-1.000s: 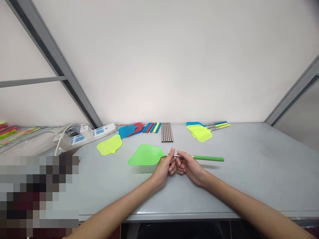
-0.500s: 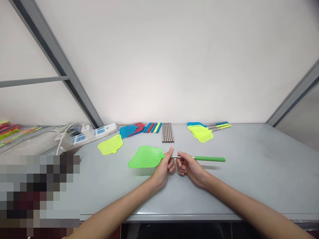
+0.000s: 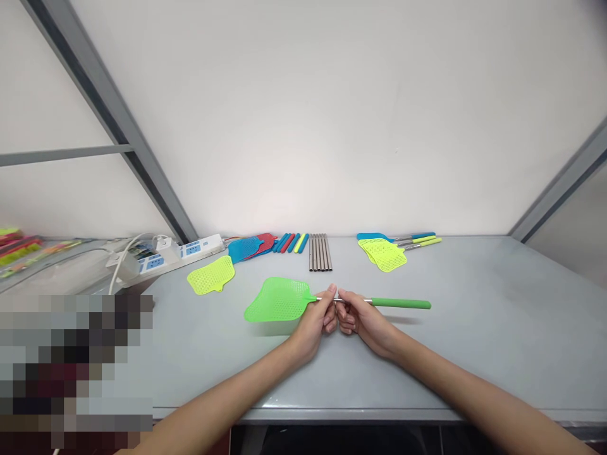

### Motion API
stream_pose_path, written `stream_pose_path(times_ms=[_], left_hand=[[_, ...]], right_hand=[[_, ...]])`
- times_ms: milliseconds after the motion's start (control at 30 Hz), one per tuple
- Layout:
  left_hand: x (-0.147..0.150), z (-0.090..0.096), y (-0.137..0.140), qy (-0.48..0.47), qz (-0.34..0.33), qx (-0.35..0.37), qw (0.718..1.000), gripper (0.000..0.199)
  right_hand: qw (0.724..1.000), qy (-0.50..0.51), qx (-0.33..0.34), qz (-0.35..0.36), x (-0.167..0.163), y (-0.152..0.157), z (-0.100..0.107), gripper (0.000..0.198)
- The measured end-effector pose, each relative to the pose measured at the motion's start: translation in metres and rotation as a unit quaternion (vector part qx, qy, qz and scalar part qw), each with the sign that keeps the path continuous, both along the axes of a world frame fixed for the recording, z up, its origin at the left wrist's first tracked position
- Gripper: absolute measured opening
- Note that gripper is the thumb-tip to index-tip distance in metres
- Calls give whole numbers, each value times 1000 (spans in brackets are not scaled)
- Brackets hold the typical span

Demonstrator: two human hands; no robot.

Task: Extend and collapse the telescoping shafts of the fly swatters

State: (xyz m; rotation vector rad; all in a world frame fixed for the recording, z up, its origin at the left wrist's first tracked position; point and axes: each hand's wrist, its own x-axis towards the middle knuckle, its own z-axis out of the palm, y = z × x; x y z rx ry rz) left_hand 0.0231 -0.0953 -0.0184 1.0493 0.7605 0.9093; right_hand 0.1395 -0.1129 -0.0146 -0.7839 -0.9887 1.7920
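A green fly swatter (image 3: 279,299) is held level above the near middle of the table, its perforated head to the left and its green grip (image 3: 402,304) to the right. My left hand (image 3: 317,321) is closed around the thin metal rod just right of the head. Close beside it, my right hand (image 3: 361,317) pinches the same rod, left of the grip. The thumbs lie along the rod with their tips almost meeting. Curled fingers hide parts of the rod.
Metal tubes (image 3: 321,253), coloured grips (image 3: 290,243), a blue swatter head (image 3: 244,248) and a yellow swatter head (image 3: 212,275) lie toward the back. Swatters with handles (image 3: 386,254) are stacked at back right. A white power strip (image 3: 202,249) sits at left; a pixelated patch covers the lower left.
My left hand has slid slightly right along the rod, toward my right hand, baring a bit of rod beside the green head. My right hand keeps its hold.
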Motion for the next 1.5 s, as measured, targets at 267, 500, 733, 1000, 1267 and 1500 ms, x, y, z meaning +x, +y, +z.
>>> stream_pose_path(times_ms=[267,500,733,1000,1267,1500], left_hand=[[-2,4,1,6,-63,-43,997,46],[-4,5,3,-46,-92,-74,992,37],[-1,4,3,-61,-74,-89,991,46],[-2,5,2,-44,-78,-82,993,44],[-4,4,0,4,-82,-67,994,41],[-2,4,2,11,-64,-69,996,39]], right_hand=[[999,-26,18,-10,0,-2,-4,39],[999,-41,17,-2,1,-2,-4,37],[1000,-24,13,-6,1,-1,-3,37],[1000,-18,10,-4,1,0,-4,36],[1000,-12,17,-8,0,-1,-8,37],[1000,16,-16,5,2,3,-8,36]])
